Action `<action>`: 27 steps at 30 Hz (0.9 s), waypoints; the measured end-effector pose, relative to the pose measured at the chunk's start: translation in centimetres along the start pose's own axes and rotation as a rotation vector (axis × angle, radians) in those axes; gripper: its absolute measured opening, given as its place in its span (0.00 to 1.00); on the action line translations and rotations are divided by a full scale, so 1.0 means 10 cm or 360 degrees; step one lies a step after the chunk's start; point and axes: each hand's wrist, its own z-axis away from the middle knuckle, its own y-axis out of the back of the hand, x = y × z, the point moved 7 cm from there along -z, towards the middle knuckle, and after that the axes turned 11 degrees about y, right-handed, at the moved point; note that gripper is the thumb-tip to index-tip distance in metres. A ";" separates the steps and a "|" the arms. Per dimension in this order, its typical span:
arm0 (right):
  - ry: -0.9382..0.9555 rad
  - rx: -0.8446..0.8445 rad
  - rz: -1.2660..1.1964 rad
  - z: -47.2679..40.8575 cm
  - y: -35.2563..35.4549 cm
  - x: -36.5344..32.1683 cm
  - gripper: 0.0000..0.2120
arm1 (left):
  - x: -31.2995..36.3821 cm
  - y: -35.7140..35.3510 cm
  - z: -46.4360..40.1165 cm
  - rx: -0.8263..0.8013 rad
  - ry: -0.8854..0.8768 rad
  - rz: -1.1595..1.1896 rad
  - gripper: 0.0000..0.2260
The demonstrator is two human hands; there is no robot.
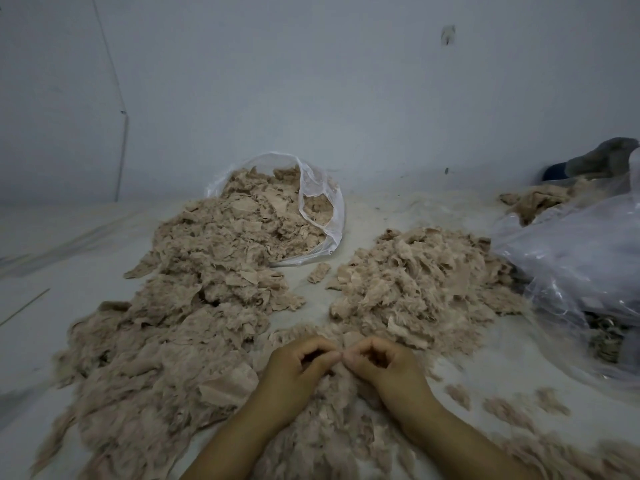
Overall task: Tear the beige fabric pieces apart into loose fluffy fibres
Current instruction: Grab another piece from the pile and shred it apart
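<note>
Left hand (298, 367) and right hand (381, 363) meet fingertip to fingertip low centre, fingers curled, apparently pinching small beige scrap between them; scrap itself too small to see clearly.

Progress, judged: partway. Fluffy fibres (329, 427) lie under wrists and trail right. Much left: big heap of fabric pieces (194, 306) spills from open clear bag (322, 202); second heap (426, 282) sits right of centre.

Room: bare floor (69, 265) open on left; crumpled plastic sheet (571, 258) crowds right; wall (311, 81) close behind bag.
</note>
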 end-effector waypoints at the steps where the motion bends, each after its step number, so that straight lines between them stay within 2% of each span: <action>1: 0.0010 0.0081 -0.0017 -0.01 0.05 0.00 0.10 | -0.02 0.05 -0.01 0.0067 0.0009 -0.0039 0.15; 4: 0.0045 0.0315 -0.0166 -0.05 0.22 -0.05 0.07 | -0.05 0.24 -0.03 0.0290 0.0052 -0.0133 0.14; 6: 0.0049 0.0314 -0.0214 -0.06 0.24 -0.05 0.04 | -0.01 0.28 -0.02 0.0312 0.0058 -0.0109 0.06; 7: 0.0035 0.0306 -0.0222 -0.06 0.23 -0.03 0.03 | 0.02 0.28 -0.01 0.0325 0.0086 -0.0122 0.05; 10: -0.0013 0.0337 -0.0299 -0.05 0.16 0.01 0.03 | 0.15 0.29 0.02 0.0422 0.0160 -0.0263 0.27; 12: -0.0035 0.0354 -0.0394 -0.05 0.14 0.03 0.04 | 0.19 0.21 0.00 0.0249 0.0326 -0.0137 0.34; 14: -0.0053 0.0361 -0.0478 -0.05 0.14 0.04 0.04 | 0.13 0.03 -0.03 -0.0035 0.0535 0.0206 0.31; 15: -0.0060 0.0365 -0.0505 -0.04 0.15 0.04 0.04 | 0.10 -0.04 -0.04 -0.0093 0.0595 0.0371 0.25; 18: -0.0091 0.0362 -0.0516 -0.03 0.16 0.03 0.05 | 0.04 -0.06 -0.05 0.0006 0.0600 0.0547 0.07; 20: -0.0112 0.0296 -0.0493 -0.02 0.14 0.03 0.07 | 0.04 -0.08 -0.04 0.0006 0.0562 0.0587 0.02; 21: -0.0107 0.0265 -0.0462 -0.01 0.13 0.02 0.10 | 0.04 -0.08 -0.04 0.0007 0.0543 0.0573 0.01; 25: -0.0045 0.0294 -0.0376 0.00 0.13 -0.01 0.06 | 0.05 -0.17 -0.01 -0.0083 0.0543 0.0463 0.17; 27: -0.0041 0.0315 -0.0390 0.00 0.13 -0.02 0.05 | 0.06 -0.25 0.01 -0.0202 0.0536 0.0533 0.18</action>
